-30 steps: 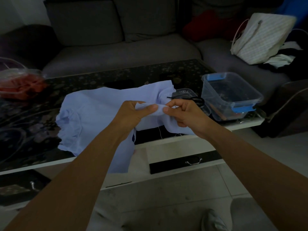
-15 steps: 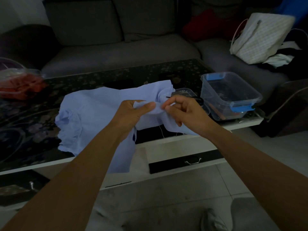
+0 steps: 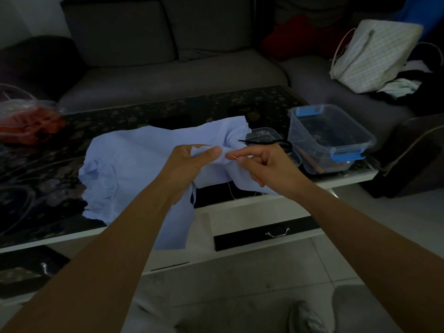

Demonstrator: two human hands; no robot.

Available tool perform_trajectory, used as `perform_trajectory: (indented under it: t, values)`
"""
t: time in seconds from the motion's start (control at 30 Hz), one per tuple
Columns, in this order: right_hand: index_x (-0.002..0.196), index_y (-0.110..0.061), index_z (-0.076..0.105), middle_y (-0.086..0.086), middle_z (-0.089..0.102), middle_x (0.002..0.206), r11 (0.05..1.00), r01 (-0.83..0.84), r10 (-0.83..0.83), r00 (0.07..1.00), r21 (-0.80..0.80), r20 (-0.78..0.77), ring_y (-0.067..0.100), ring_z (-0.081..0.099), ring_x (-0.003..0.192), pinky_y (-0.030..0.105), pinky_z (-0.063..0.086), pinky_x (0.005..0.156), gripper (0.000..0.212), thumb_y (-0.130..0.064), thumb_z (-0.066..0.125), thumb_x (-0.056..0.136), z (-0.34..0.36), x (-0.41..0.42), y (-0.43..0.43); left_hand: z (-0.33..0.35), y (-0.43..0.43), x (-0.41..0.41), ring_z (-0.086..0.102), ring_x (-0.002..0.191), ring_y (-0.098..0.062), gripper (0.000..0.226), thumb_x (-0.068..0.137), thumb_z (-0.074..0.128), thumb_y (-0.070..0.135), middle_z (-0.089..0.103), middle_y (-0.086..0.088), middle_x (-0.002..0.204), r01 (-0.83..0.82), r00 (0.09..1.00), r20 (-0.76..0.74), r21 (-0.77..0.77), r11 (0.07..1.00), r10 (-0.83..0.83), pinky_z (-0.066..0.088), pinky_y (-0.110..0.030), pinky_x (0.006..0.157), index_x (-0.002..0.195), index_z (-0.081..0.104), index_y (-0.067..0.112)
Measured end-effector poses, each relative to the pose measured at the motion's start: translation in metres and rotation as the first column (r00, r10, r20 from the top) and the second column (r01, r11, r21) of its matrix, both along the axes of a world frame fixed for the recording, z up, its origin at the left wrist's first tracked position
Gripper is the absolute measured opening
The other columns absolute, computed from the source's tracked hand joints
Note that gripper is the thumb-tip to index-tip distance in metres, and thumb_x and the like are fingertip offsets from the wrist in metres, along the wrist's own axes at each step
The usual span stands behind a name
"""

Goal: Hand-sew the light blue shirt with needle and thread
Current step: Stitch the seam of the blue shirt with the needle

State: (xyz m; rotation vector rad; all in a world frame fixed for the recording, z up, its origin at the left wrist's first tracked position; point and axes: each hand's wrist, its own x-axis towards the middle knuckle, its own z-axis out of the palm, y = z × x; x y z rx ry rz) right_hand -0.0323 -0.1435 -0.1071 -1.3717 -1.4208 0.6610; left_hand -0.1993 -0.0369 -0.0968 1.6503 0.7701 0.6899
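Pinched a small fold of the light blue shirt (image 3: 134, 164) with the left hand (image 3: 189, 162), thumb on top, grip closed on the cloth. Pinched the needle (image 3: 233, 156) in the right hand (image 3: 266, 164) between thumb and first finger, grip narrow, tip at the fold. Could not tell: tip in the cloth, or only touching. Let a thin pale thread (image 3: 230, 188) hang down under the cloth. Left most of the shirt spread on the dark worktop (image 3: 168, 111), one part hanging over the near edge.

Judged the cloth soft, thin and light, so likely to flop, bunch up and slip from a loose hold. Best held right beside the stitch spot and pulled flat. Judged the needle tiny, hard, sharp and slippery, so best pinched near its back end, away from the point. Feared a knot in the thread from a hard tug.
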Motion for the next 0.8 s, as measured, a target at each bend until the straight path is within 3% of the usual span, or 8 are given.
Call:
perform_trajectory:
  t: [0.2,0.3,0.43,0.5,0.67,0.8]
  values:
    - [0.109,-0.006,0.069,-0.007,0.04,0.04,1.0,0.005,-0.005,1.0,-0.013,-0.002,0.01,0.036,0.041,0.025,0.035,0.049,0.022,-0.006,0.05,0.098,-0.0007,-0.0006,0.0002,-0.0021,0.0011,0.0014,0.063,0.104,-0.029,0.028,0.094,0.057,0.021,0.069,-0.017,0.108,-0.029,1.0,-0.008,0.03,0.999,0.029,0.046,-0.041,0.1,0.11,0.068,0.0]
    - [0.107,-0.005,0.067,-0.003,0.042,0.041,0.999,0.021,-0.021,1.0,-0.036,0.005,0.012,0.037,0.041,0.026,0.036,0.049,0.019,-0.004,0.05,0.098,-0.0003,-0.0007,0.0011,-0.0012,0.0001,0.0016,0.064,0.102,-0.024,0.027,0.094,0.056,0.017,0.069,-0.017,0.107,-0.003,1.0,-0.004,0.043,0.999,0.004,0.049,-0.035,0.097,0.11,0.067,-0.002]
    - [0.127,-0.01,0.053,0.002,0.046,0.044,0.996,0.026,-0.026,1.0,-0.084,-0.007,0.013,0.042,0.042,0.026,0.038,0.048,0.033,-0.001,0.05,0.096,0.0008,0.0011,0.0037,0.0008,-0.0038,0.0004,0.067,0.083,-0.004,0.017,0.093,0.057,0.009,0.074,0.008,0.085,0.035,0.998,0.048,0.056,0.998,-0.038,0.051,-0.018,0.081,0.106,0.068,0.008]
    - [0.134,-0.012,0.049,0.001,0.049,0.044,0.992,-0.021,0.022,1.0,-0.122,0.009,0.012,0.044,0.042,0.023,0.04,0.049,0.039,0.0,0.047,0.097,0.002,0.0014,0.0035,-0.0004,-0.0038,0.0011,0.067,0.079,-0.001,0.016,0.092,0.057,0.009,0.073,0.014,0.077,0.047,0.998,0.047,0.08,0.996,-0.051,0.051,-0.014,0.077,0.103,0.068,0.011]
    - [0.107,0.002,0.055,-0.002,0.051,0.042,0.982,-0.056,0.06,0.998,-0.178,0.016,0.005,0.042,0.038,0.014,0.037,0.048,0.014,-0.003,0.045,0.099,0.002,0.0005,0.0044,-0.002,-0.0022,0.001,0.065,0.069,0.003,0.013,0.091,0.058,0.009,0.071,0.016,0.068,0.026,0.999,0.029,0.108,0.994,-0.029,0.048,-0.009,0.068,0.092,0.07,0.014]
    - [0.101,0.007,0.053,0.002,0.053,0.045,0.985,-0.055,0.056,0.998,-0.165,0.003,0.005,0.043,0.039,0.014,0.037,0.047,0.014,-0.003,0.043,0.099,0.0035,-0.0023,0.005,-0.0056,0.0022,0.0029,0.061,0.068,-0.002,0.015,0.09,0.062,0.015,0.067,0.004,0.073,-0.045,0.999,0.006,0.085,0.995,0.045,0.049,-0.018,0.071,0.076,0.067,0.015]
